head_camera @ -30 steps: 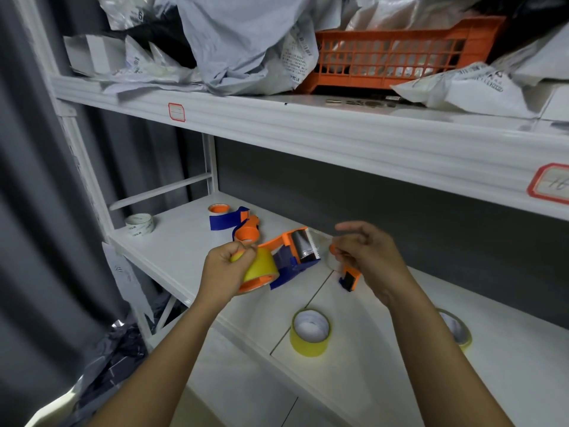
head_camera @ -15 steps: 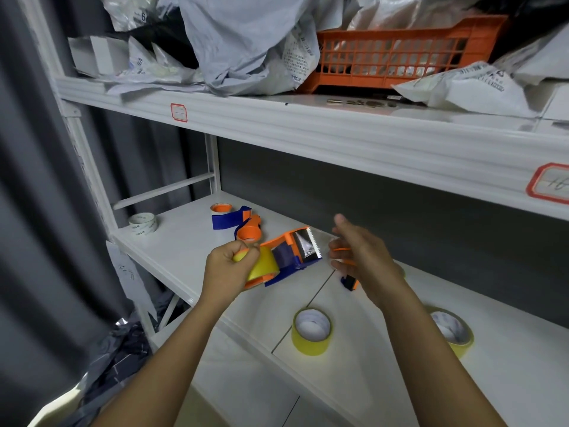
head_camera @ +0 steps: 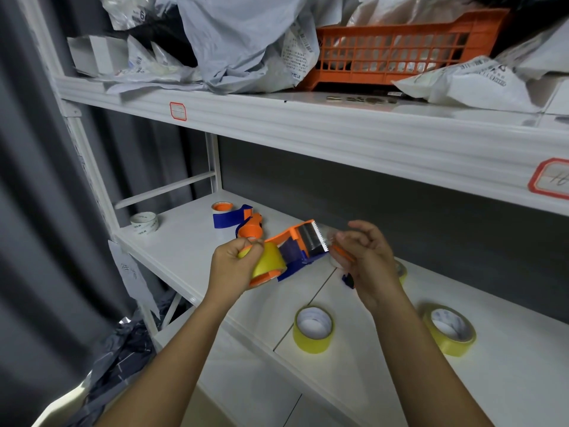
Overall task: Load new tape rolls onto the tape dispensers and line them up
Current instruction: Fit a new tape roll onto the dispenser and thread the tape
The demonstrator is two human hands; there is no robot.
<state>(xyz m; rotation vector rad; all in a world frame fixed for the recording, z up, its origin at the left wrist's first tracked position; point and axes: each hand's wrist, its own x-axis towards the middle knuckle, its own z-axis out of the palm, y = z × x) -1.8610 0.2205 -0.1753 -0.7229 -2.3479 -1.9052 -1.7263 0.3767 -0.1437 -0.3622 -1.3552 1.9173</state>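
White shelf (head_camera: 191,260) | left grip (head_camera: 229,266) holds dispenser (head_camera: 286,254) | right grip (head_camera: 363,257) unclear

An orange basket (head_camera: 397,53) sits far right on the upper shelf (head_camera: 308,124). Grey mailer bags (head_camera: 240,41) pile to its left. Dark curtains (head_camera: 37,211) hang at left.

Parcel storeroom: labelled shelving (head_camera: 338,131), mailers (head_camera: 246,41).

the held dispenser (head_camera: 295,245) is orange and blue, its roll (head_camera: 268,261) yellow. two rolls (head_camera: 313,329) (head_camera: 449,329) on the white shelf (head_camera: 184,257) are yellow with white cores. another dispenser (head_camera: 243,220) is blue and orange. the basket (head_camera: 400,53) is orange, the curtain (head_camera: 37,211) grey.
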